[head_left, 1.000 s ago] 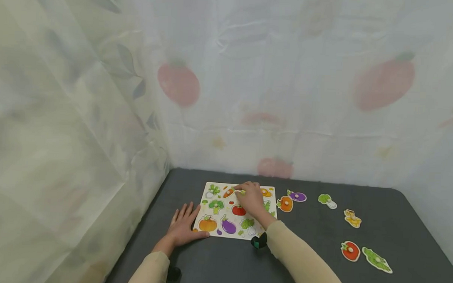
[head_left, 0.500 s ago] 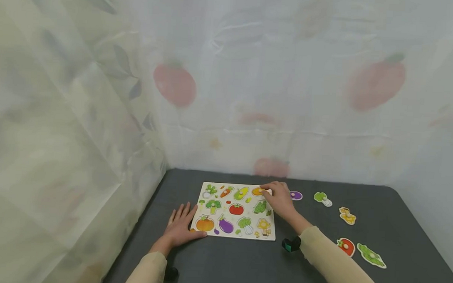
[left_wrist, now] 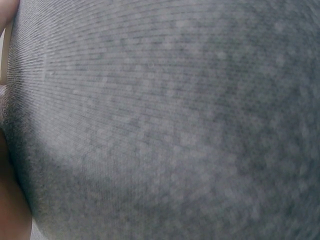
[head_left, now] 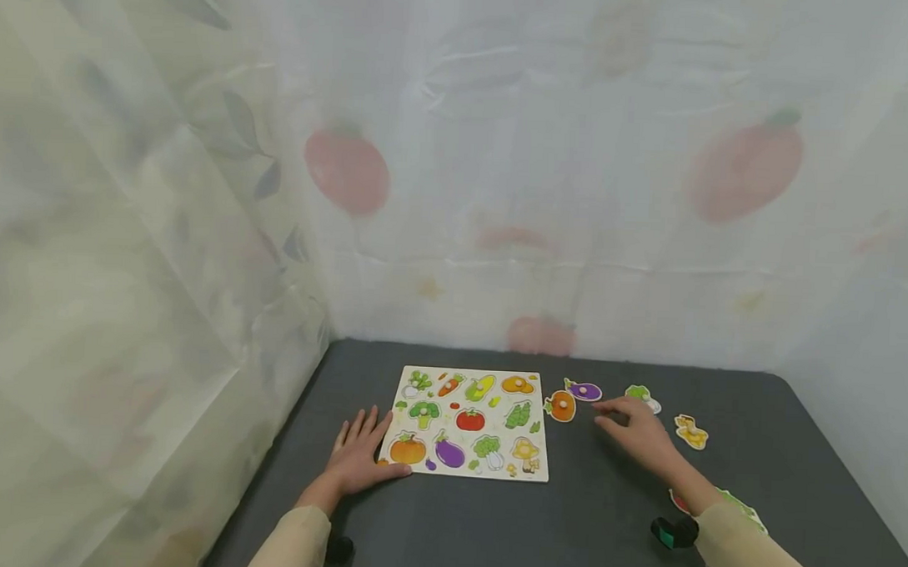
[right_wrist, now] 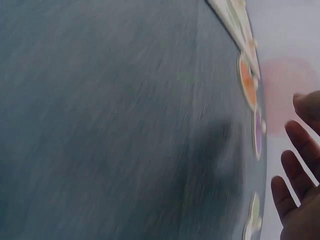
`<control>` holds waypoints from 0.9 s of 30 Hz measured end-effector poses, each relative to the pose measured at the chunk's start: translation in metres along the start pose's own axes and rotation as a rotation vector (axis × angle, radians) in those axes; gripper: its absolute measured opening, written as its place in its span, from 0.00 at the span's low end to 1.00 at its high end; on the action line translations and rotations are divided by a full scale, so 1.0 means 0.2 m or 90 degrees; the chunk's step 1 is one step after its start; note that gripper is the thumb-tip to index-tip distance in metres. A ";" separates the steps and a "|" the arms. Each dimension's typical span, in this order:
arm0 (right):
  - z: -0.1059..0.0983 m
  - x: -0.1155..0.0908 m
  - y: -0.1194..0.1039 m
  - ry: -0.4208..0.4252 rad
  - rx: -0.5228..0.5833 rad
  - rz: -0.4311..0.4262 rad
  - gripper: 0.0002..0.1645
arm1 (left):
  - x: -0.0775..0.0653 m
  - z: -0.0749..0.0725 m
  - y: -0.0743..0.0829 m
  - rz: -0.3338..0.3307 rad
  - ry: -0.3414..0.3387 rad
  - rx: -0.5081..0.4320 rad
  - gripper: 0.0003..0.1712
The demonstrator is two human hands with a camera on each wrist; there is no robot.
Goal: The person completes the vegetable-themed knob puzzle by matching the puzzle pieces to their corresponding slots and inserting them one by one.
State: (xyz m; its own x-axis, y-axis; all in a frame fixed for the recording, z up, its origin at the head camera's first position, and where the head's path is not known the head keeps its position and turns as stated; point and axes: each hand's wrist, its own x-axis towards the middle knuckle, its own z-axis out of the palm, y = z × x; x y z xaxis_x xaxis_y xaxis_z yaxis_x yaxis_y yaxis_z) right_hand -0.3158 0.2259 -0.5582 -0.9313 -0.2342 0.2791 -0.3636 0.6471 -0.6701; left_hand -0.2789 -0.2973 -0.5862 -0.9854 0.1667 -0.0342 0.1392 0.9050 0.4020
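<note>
A wooden vegetable puzzle board (head_left: 496,474) lies on the dark table. Along its lower left edge rests my left hand (head_left: 358,459), fingers spread and straight, thumb at the front corner. My right hand (head_left: 639,440) is over the table right of the board, its fingers loosely bent around nothing. Close to its fingertips are a purple eggplant piece (head_left: 585,391) and an orange pumpkin piece (head_left: 562,407). Behind the hand a cabbage piece (head_left: 640,393) is partly covered. In the right wrist view the fingers (right_wrist: 300,175) are apart, with the pieces beyond them.
Farther right lies a yellow mushroom piece (head_left: 691,432). A red tomato piece (head_left: 679,501) and a green pea-pod piece (head_left: 746,508) are partly hidden by my right forearm. Patterned curtains (head_left: 457,192) hang behind and left of the table.
My right hand has moved right, from the board's top row past its top right corner, then off the board toward the loose pieces. My left hand has stayed at the board's edge.
</note>
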 end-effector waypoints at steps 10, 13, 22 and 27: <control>-0.23 -0.24 0.09 -0.049 -0.010 0.037 0.19 | 0.02 0.03 -0.06 0.001 -0.005 0.008 0.71; -0.28 -0.28 0.10 -0.060 -0.021 0.046 0.19 | 0.02 0.03 -0.07 0.006 0.001 0.003 0.71; -0.34 -0.39 0.16 -0.091 -0.081 0.058 0.18 | 0.02 0.03 -0.05 0.013 -0.001 0.005 0.71; -0.36 -0.47 0.21 -0.081 -0.150 0.058 0.12 | 0.03 0.04 -0.06 0.001 -0.010 0.011 0.72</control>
State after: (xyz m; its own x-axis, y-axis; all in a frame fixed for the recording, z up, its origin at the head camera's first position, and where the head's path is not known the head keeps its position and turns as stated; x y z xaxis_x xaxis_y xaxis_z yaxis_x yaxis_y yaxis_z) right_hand -0.2424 0.3269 -0.5623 -0.9607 -0.2471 0.1262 -0.2766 0.8168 -0.5063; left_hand -0.2847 -0.3036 -0.5982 -0.9836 0.1740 -0.0472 0.1427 0.9112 0.3865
